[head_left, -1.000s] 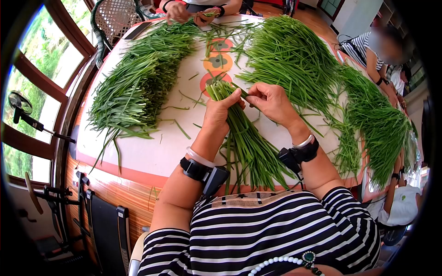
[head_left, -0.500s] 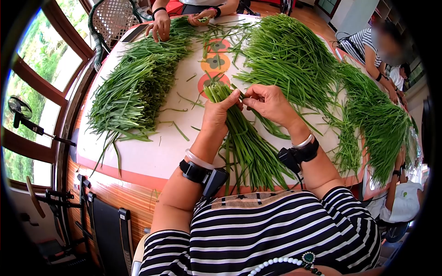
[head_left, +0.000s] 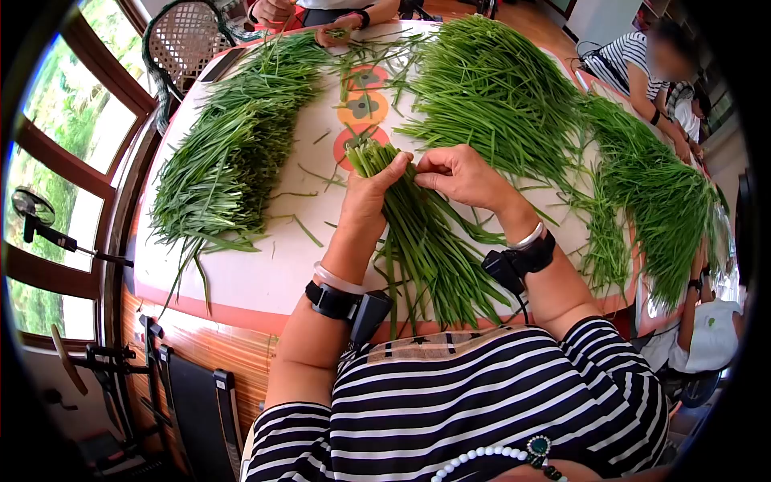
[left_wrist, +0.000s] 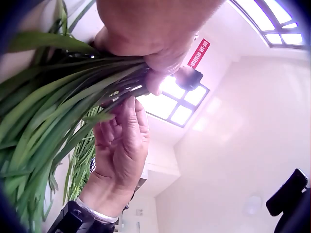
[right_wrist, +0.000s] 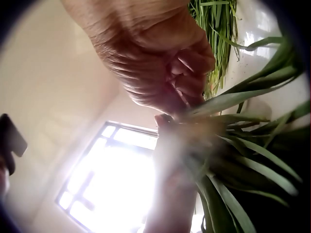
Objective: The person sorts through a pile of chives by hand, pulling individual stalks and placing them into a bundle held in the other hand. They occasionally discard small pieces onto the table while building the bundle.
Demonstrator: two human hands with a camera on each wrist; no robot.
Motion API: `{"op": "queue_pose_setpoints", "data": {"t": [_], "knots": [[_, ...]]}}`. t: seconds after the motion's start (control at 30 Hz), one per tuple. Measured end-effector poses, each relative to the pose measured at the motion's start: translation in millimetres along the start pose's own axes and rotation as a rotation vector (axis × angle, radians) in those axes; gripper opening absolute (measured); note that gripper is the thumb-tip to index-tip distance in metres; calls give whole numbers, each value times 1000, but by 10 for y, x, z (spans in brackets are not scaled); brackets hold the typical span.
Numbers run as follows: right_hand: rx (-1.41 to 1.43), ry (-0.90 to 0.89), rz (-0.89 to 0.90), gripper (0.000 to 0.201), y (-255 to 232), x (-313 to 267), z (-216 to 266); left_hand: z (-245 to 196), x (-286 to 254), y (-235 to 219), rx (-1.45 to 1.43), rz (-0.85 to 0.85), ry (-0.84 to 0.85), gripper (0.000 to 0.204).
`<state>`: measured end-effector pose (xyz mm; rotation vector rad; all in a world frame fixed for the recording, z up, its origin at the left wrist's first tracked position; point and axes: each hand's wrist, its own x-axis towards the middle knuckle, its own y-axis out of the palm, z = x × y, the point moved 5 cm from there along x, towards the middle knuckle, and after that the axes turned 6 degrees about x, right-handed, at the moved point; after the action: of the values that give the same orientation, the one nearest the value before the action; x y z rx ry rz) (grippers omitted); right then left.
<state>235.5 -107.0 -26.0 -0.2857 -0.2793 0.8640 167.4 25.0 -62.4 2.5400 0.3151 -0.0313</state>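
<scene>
A bunch of long green chive leaves (head_left: pixel 418 241) lies lengthwise in front of me on the white table (head_left: pixel 265 273), its cut ends pointing away. My left hand (head_left: pixel 368 193) grips the bunch near those ends (left_wrist: pixel 73 97). My right hand (head_left: pixel 459 175) is right beside it, its fingertips pinching a leaf at the top of the bunch (right_wrist: pixel 204 109). In the wrist views both hands sit close together with leaves between them.
Large heaps of chives cover the table: one at the left (head_left: pixel 233 153), one at the back middle (head_left: pixel 490 88), one at the right (head_left: pixel 658 201). Another person's hands (head_left: pixel 321 20) work at the far edge; other people sit at the right. A wicker chair (head_left: pixel 181 40) stands at the back left.
Both hands and the bunch have shifted slightly left and away in the view. The right fingers have closed in on the bunch's top. The far person's hands moved about.
</scene>
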Motion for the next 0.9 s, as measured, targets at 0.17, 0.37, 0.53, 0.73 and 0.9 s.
{"op": "queue_pose_setpoints", "data": {"t": [0.17,0.37,0.53,0.73,0.9], "knots": [[-13,-98,-25,12,61,-15,122,24,21,-2,76,44,89,27],[-290,32,-251,12,-395,34,37,-4,0,28,-131,87,-38,26],[-806,-215,-432,10,-405,81,-279,79,57,-21,-230,134,-63,20],[-710,-134,-481,9,-454,34,-201,126,67,-38,-179,81,-132,16],[-579,-78,-459,6,-521,34,-159,140,68,-56,-90,94,-140,20]]}}
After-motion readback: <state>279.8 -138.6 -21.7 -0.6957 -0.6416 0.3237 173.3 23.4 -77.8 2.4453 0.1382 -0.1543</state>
